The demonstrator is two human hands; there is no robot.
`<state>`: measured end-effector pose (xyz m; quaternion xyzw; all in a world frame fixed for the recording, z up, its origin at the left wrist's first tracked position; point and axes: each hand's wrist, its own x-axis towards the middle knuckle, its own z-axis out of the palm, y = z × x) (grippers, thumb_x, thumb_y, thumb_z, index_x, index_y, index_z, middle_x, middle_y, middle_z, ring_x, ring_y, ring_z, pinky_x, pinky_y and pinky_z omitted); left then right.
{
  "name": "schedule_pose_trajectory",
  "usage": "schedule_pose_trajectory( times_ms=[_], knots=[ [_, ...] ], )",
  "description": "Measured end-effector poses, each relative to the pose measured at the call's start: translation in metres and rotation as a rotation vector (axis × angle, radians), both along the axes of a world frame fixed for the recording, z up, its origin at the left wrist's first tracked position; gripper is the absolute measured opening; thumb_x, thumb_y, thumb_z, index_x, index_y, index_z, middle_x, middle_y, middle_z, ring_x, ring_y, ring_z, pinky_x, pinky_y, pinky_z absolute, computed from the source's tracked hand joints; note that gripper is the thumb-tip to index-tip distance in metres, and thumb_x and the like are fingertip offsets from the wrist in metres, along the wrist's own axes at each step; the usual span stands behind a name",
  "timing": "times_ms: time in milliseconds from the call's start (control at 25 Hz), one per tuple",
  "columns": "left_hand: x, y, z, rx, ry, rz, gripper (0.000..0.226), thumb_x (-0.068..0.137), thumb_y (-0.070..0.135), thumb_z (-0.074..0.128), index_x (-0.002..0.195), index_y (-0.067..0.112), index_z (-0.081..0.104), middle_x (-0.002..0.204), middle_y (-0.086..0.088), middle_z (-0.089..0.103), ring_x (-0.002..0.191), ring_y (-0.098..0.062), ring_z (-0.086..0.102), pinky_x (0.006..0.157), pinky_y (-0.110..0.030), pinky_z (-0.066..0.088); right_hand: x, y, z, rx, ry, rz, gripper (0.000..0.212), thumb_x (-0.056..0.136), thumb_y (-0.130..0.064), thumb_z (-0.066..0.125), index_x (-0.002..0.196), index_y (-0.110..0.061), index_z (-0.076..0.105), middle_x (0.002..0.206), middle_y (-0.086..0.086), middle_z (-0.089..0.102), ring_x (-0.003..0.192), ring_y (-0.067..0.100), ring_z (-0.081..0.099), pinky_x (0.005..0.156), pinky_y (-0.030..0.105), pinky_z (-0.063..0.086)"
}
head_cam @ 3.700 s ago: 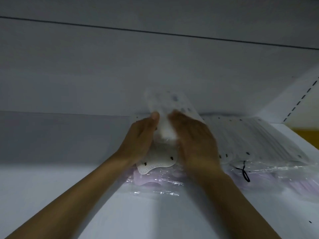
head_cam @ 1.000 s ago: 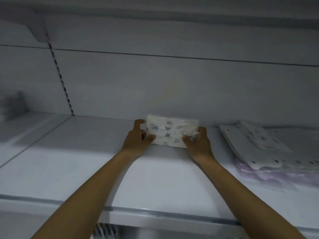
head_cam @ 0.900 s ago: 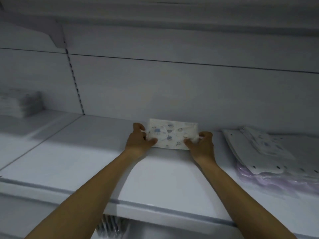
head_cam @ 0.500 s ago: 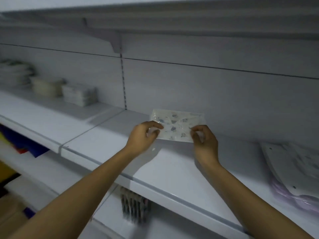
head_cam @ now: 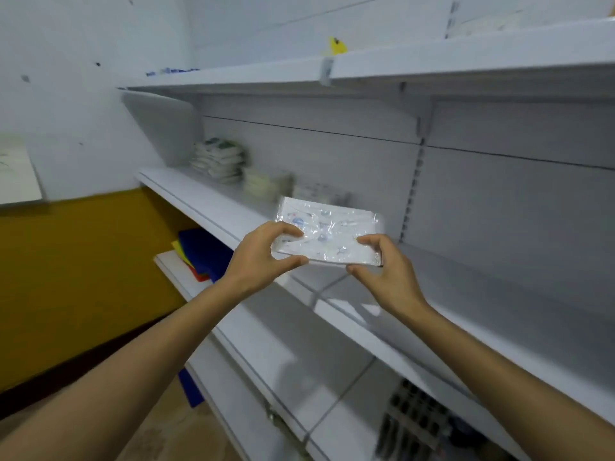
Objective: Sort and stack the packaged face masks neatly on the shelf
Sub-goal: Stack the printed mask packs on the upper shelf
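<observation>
Both hands up front: left hand [head_cam: 263, 257] and right hand [head_cam: 382, 271] each pinch an end of the mask pack [head_cam: 327, 236], thumbs below, fingers on top, lifted clear above the shelf [head_cam: 482, 294]. Farther left along it sit stacked packs [head_cam: 219, 159], blurry, perhaps masks too.

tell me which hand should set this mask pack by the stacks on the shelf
Left, likely: the left hand holds the mask pack at the end nearer the stacks, which sit leftward along the shelf; the right hand holds the far end.
</observation>
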<state>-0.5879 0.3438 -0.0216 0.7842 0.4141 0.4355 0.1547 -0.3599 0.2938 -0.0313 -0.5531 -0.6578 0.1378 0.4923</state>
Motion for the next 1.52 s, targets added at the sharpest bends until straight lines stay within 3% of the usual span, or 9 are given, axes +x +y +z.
schedule_pose_trajectory(
  times_ms=[200,400,480,640,960,1080,1200,1360,1520],
  knots=[
    [-0.116,0.052,0.016,-0.035,-0.057,-0.045,0.036,0.073,0.032,0.080,0.105,0.036,0.063,0.109,0.027,0.059,0.102,0.009,0.053,0.085,-0.013,0.044,-0.104,0.044,0.009,0.016,0.035,0.061,0.045,0.078,-0.026,0.078,0.117,-0.030,0.057,0.111,-0.025,0.055,0.101,-0.008,0.051,0.078,-0.003,0.036],
    [-0.157,0.110,0.008,-0.123,-0.080,-0.201,0.040,0.071,0.027,0.082,0.106,0.038,0.065,0.113,0.017,0.062,0.098,-0.009,0.061,0.079,-0.027,0.056,-0.144,0.080,0.006,0.008,0.080,-0.015,0.036,0.080,-0.032,0.073,0.113,-0.039,0.059,0.110,-0.027,0.057,0.102,0.005,0.055,0.083,0.016,0.047],
    [-0.156,0.136,0.006,-0.144,-0.070,-0.251,0.043,0.071,0.026,0.083,0.109,0.037,0.067,0.115,0.008,0.064,0.091,-0.019,0.064,0.077,-0.036,0.057,-0.140,0.095,0.007,-0.001,0.078,-0.043,0.036,0.079,-0.031,0.075,0.112,-0.038,0.060,0.111,-0.025,0.059,0.102,0.009,0.058,0.082,0.013,0.048],
    [-0.138,0.193,0.011,-0.126,-0.023,-0.336,0.047,0.074,0.025,0.081,0.116,0.036,0.065,0.111,0.004,0.064,0.066,-0.003,0.055,0.061,-0.018,0.049,-0.119,0.138,0.016,0.003,0.108,-0.103,0.041,0.074,-0.027,0.080,0.110,-0.039,0.063,0.109,-0.021,0.064,0.094,0.014,0.063,0.081,0.018,0.051],
    [-0.105,0.323,0.047,0.018,0.073,-0.447,0.039,0.081,0.023,0.074,0.118,0.034,0.064,0.115,0.021,0.061,0.082,-0.003,0.055,0.067,-0.014,0.046,-0.102,0.248,0.019,0.093,0.106,-0.254,0.042,0.078,-0.024,0.078,0.114,-0.038,0.061,0.113,-0.030,0.057,0.092,0.001,0.061,0.078,0.009,0.048],
    [-0.075,0.358,0.033,-0.060,0.024,-0.504,0.040,0.083,0.024,0.072,0.119,0.036,0.059,0.118,0.024,0.056,0.094,0.011,0.053,0.069,-0.009,0.046,-0.085,0.276,0.024,0.037,0.094,-0.361,0.045,0.077,-0.021,0.079,0.113,-0.039,0.059,0.108,-0.033,0.054,0.092,0.003,0.058,0.071,0.005,0.045],
    [-0.035,0.394,0.022,-0.098,-0.006,-0.516,0.038,0.087,0.023,0.068,0.120,0.035,0.053,0.110,0.030,0.051,0.083,0.009,0.052,0.069,-0.003,0.043,-0.064,0.304,0.021,0.028,0.026,-0.466,0.044,0.076,-0.021,0.079,0.115,-0.031,0.060,0.108,-0.021,0.059,0.088,0.005,0.057,0.070,0.006,0.041],
    [0.001,0.448,0.008,-0.082,0.031,-0.580,0.039,0.088,0.024,0.068,0.124,0.029,0.054,0.118,0.017,0.056,0.081,0.005,0.054,0.067,-0.001,0.041,-0.045,0.342,0.021,-0.074,0.003,-0.591,0.043,0.078,-0.027,0.077,0.118,-0.022,0.063,0.106,-0.007,0.060,0.072,0.001,0.055,0.066,0.012,0.039],
    [0.020,0.500,-0.014,0.006,0.196,-0.595,0.044,0.089,0.031,0.066,0.130,0.028,0.053,0.125,-0.001,0.056,0.102,-0.012,0.057,0.086,-0.018,0.039,-0.032,0.376,0.007,-0.233,-0.137,-0.672,0.045,0.075,-0.044,0.077,0.116,-0.027,0.066,0.111,0.005,0.062,0.090,0.016,0.058,0.076,0.021,0.036]
  ],
)
